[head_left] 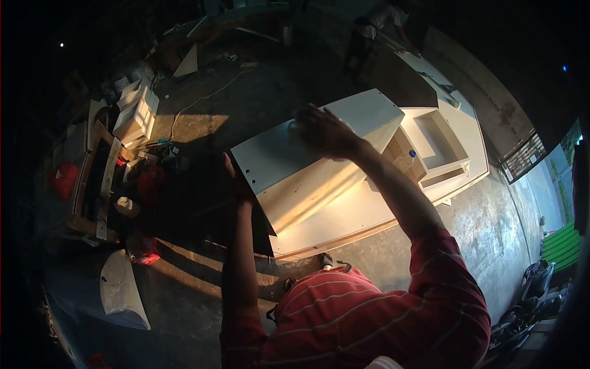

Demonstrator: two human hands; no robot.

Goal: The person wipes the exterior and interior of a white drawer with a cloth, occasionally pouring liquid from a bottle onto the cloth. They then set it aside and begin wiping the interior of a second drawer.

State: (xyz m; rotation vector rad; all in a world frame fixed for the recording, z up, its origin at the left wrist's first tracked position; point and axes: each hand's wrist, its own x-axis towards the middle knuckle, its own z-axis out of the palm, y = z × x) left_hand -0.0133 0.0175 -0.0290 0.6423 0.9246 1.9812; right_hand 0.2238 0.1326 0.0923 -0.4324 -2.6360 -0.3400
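A long pale cabinet box (319,184) lies on a large white panel (369,215). Over its top face is my right hand (326,132), fingers bent around a pale item that is mostly hidden and too dim to name. My left hand (232,175) is at the box's left end, its thumb upright near the edge; the other fingers are lost in shadow. Dark holes show in the top face near that end. Right of the box, a clear bottle with a blue cap (405,160) stands by an open drawer-like box (436,141).
White boxes (136,114) are stacked at the left, near a wooden frame (101,184) and red bags (144,249). A cable (203,98) runs over the floor. Another person (369,34) bends over a panel at the back. Motorbikes (531,307) stand at the lower right.
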